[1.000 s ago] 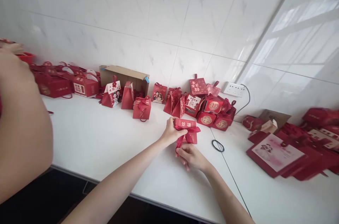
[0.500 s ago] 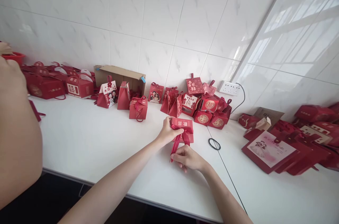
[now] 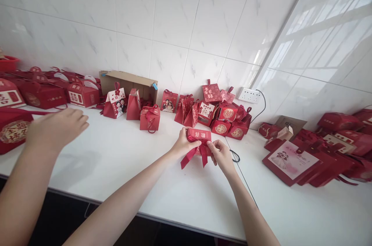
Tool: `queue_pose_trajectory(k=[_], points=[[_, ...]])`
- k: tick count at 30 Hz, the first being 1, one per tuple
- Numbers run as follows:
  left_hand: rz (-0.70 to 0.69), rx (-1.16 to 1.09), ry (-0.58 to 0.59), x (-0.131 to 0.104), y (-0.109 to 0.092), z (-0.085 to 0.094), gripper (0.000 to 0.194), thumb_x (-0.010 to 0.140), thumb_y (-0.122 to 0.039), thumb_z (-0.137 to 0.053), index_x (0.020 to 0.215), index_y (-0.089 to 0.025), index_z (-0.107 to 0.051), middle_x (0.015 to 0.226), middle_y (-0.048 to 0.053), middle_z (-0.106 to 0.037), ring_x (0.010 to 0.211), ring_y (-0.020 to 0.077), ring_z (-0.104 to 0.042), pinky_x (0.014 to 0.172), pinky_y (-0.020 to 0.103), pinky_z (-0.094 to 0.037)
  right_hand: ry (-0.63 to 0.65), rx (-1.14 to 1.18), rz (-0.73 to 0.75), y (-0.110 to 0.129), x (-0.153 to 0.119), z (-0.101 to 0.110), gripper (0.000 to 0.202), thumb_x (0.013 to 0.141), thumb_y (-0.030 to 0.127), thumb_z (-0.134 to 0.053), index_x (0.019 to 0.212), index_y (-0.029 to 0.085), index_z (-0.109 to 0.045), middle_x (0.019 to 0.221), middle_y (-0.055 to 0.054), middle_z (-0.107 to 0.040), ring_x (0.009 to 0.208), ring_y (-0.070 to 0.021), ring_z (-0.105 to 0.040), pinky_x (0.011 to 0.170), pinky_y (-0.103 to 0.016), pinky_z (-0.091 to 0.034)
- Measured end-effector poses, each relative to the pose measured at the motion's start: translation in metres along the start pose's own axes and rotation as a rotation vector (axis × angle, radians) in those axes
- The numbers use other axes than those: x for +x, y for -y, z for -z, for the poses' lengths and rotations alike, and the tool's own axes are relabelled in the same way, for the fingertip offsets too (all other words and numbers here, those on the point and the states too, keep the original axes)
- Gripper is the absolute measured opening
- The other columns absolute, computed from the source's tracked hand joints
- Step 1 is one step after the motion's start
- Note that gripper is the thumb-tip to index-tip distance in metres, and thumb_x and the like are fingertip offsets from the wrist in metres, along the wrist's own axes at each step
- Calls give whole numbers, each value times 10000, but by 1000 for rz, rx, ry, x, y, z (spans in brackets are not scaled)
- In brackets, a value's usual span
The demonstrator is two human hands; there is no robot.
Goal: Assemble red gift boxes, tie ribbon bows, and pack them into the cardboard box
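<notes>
- Just below the centre of the frame, a small red cardboard box with pale printed characters (image 3: pixel 203 134) is held over a smooth white tabletop (image 3: pixel 171 195); whether the two touch cannot be told.
- The box's left side is gripped by the left hand (image 3: pixel 182 144), its thumb pressed near the knot of a glossy dark-red ribbon (image 3: pixel 188 157); its other fingers are partly hidden.
- The ribbon's right side appears to be pinched between thumb and forefinger of the right hand (image 3: pixel 222 155).
- The knot is probably best pinned firmly while the loops are eased outward evenly.
- The tails, hanging toward the lower edge, should be left flat; hard tugging could loosen the bow.
</notes>
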State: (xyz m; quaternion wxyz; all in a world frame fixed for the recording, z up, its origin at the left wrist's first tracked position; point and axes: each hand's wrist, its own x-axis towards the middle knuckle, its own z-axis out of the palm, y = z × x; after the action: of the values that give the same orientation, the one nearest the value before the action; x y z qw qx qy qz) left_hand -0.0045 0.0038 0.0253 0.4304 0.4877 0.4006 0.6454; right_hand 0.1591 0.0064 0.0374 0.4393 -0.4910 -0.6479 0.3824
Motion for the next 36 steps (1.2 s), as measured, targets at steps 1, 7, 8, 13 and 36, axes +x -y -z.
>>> queue_pose_trajectory(k=[1, 7, 8, 13, 36], points=[[21, 7, 42, -1, -3, 0, 510, 563, -171, -767, 957, -194, -444, 941, 27, -557, 904, 185, -575, 839, 367, -463, -6, 29, 5, 0, 0, -1, 467, 689, 633, -585, 622, 203, -413, 437, 64, -450, 309, -65, -366, 315, -196, -275], [34, 11, 207, -5, -11, 0, 542, 573, -200, -765, 1008, -208, -442, 1004, 33, -547, 1010, 201, -541, 918, 366, -415, -31, 254, 43, -2, 4, 2, 451, 625, 570, -683, 631, 188, -444, 614, 24, -534, 425, -72, -459, 358, -203, -396], [26, 7, 216, -5, -10, 1, 565, 572, -203, -766, 1034, -210, -441, 1022, 37, -543, 1035, 207, -531, 935, 368, -405, -33, 265, 46, -2, 4, 2, 455, 622, 568, -687, 630, 184, -444, 685, 0, -578, 430, -67, -466, 356, -203, -400], [-95, 144, 139, -7, 1, 2, 701, 616, -252, -737, 1207, -232, -361, 1251, 83, -441, 1212, 250, -423, 1035, 402, -323, -35, 246, 40, -3, 5, 0, 468, 609, 577, -674, 630, 172, -440, 1000, -89, -638, 442, -53, -495, 346, -209, -431], [-248, 360, -199, -8, -6, -7, 76, 827, -253, -528, 790, -187, -531, 928, 45, -505, 939, 168, -527, 854, 309, -448, -108, 229, 82, -8, 5, -4, 414, 647, 539, -664, 664, 168, -480, 1058, -95, -622, 772, -195, -619, 382, -222, -536]])
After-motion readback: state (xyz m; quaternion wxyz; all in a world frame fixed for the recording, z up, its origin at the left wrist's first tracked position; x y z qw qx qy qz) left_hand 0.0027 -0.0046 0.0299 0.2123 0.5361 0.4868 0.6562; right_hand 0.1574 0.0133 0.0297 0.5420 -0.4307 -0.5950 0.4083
